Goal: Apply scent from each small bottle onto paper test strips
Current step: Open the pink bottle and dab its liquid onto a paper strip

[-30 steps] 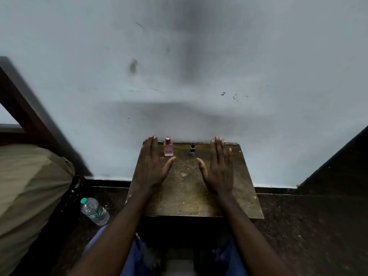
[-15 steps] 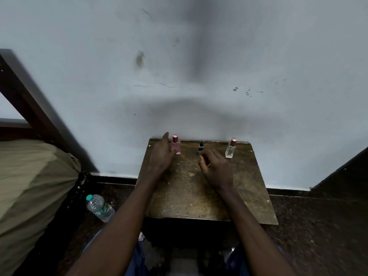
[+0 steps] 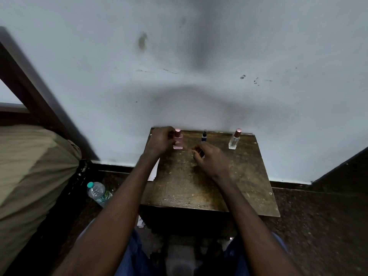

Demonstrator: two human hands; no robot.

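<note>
Left hand [image 3: 162,141] has closed its grip round the pink bottle [image 3: 178,139], centre frame; right hand [image 3: 214,159] pinches a dark thing [image 3: 200,153]. That bottle should stay upright on the surface [image 3: 199,186] during uncapping.

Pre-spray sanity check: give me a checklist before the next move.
1. Left hand grip on pink bottle: ok, fingers round it.
2. Its cap off: not ok, cap on.
3. Right hand free: cannot tell, something dark at its fingertips.
4. Paper in reach: ok, at the table left edge, partly hidden.
5. Blue bottle and clear bottle upright: ok.
</note>
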